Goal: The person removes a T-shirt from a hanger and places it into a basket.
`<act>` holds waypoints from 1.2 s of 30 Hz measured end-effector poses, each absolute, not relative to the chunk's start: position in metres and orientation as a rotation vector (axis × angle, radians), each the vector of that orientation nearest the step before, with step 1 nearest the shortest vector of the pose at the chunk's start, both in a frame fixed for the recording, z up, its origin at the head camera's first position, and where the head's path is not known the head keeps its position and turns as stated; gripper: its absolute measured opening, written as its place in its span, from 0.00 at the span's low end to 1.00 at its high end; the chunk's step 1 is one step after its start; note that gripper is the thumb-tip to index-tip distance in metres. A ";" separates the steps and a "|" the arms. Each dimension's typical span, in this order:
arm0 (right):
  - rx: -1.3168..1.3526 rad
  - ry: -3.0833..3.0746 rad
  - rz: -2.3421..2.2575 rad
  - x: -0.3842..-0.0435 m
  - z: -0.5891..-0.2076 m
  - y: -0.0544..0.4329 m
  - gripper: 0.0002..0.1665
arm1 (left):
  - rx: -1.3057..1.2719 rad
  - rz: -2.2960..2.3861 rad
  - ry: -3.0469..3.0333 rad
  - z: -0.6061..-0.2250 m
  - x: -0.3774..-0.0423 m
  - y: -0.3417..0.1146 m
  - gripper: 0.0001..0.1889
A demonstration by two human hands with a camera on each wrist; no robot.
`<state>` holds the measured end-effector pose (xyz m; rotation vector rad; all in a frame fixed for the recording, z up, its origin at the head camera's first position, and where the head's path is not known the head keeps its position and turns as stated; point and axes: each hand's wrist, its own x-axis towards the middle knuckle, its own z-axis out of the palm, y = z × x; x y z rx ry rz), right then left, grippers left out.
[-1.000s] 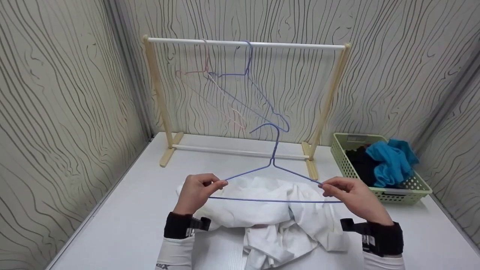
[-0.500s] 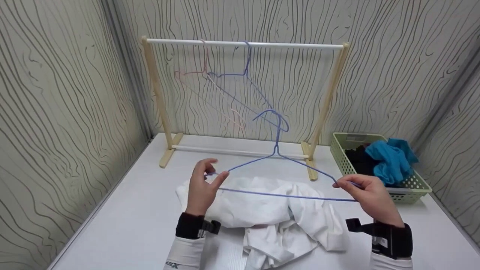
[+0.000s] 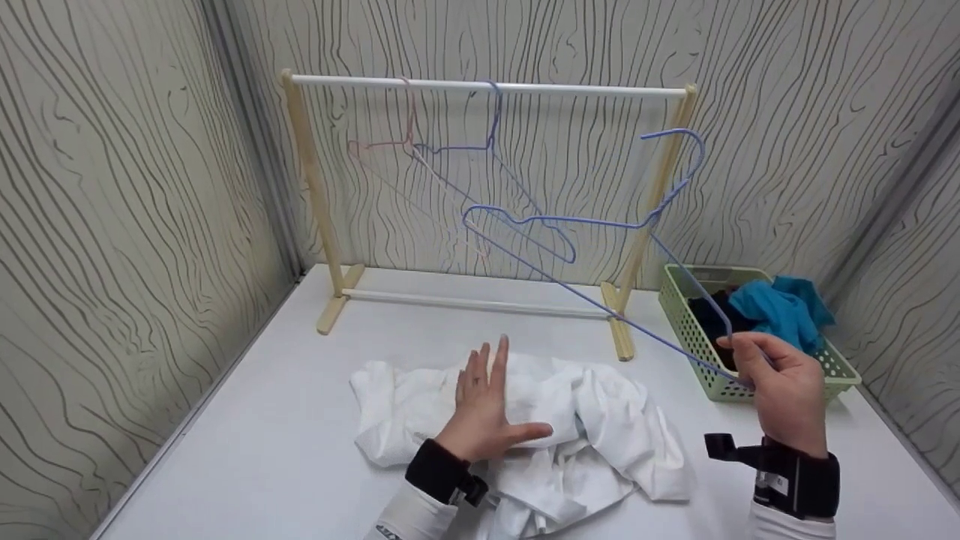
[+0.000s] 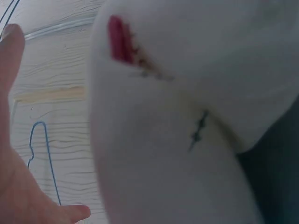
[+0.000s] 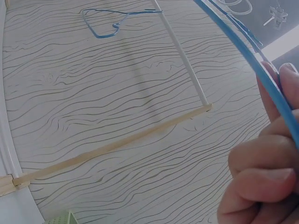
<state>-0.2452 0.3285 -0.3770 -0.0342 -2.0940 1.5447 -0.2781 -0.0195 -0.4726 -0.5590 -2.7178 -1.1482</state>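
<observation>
My right hand [image 3: 784, 390] pinches one end of a blue wire clothes hanger [image 3: 585, 219], which tilts up to the left with its hook raised near the rack's right post. In the right wrist view the fingers [image 5: 264, 154] curl round the blue wire. With fingers spread, my left hand [image 3: 484, 412] is over a crumpled white garment [image 3: 630, 442] on the table; whether it touches the cloth I cannot tell. Large in the left wrist view is blurred white fabric [image 4: 154, 140] with a red patch and dark stitch-like marks.
A wooden rack with a white rod [image 3: 585, 89] stands at the back. From the rod hang a pink hanger [image 3: 411, 124] and another blue hanger [image 3: 496, 112]. At the right a green basket [image 3: 724, 386] holds blue cloth [image 3: 780, 311] and dark cloth on the white table [image 3: 247, 420].
My left hand has let go of the hanger and moved down over the white garment, fingers spread. My right hand has moved slightly right, and the hanger has swung upward with its hook to the right.
</observation>
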 end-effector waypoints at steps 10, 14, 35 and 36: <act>-0.116 -1.898 1.681 -0.248 -0.377 0.321 0.16 | -0.668 -0.896 -3.049 -0.496 -0.268 -0.004 0.73; -0.091 -1.715 1.734 -0.253 -0.377 0.319 0.14 | -0.643 -0.792 -3.094 -0.499 -0.264 -0.003 0.73; -0.067 -2.023 1.088 -0.356 -0.313 0.294 0.20 | -0.427 -0.658 -3.031 -0.501 -0.274 0.011 0.52; -0.074 -2.042 1.077 -0.361 -0.310 0.290 0.21 | -0.418 -0.652 -3.019 -0.502 -0.274 0.011 0.50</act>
